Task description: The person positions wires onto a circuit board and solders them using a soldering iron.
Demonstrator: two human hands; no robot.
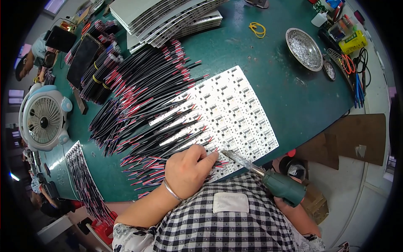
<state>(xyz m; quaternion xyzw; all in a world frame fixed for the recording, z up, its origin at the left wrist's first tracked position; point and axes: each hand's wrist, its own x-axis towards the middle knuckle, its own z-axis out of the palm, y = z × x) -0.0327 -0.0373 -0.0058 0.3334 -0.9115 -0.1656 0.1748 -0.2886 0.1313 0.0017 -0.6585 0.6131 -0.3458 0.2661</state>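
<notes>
My left hand (187, 170), a bracelet at its wrist, is closed in a pinch on a thin black wire with red and white ends. The pinched end lies at the near edge of a white circuit board panel (243, 101) dotted with small components. My right hand (284, 205) grips a green soldering gun (283, 187), whose barrel points left. Its tip is beside my left fingertips, over the board; whether it touches a joint is too small to tell. Many black wires (142, 84) with red and white ends fan out leftward, partly over the board.
Stacked white panels (168, 19) stand at the back, beside banded wire bundles (95, 77). A metal bowl of silvery bits (304, 49), a yellow bottle (353, 42) and a yellow band (257, 29) are far right. At left are a fan (44, 119) and another wired panel (86, 176). People work beyond.
</notes>
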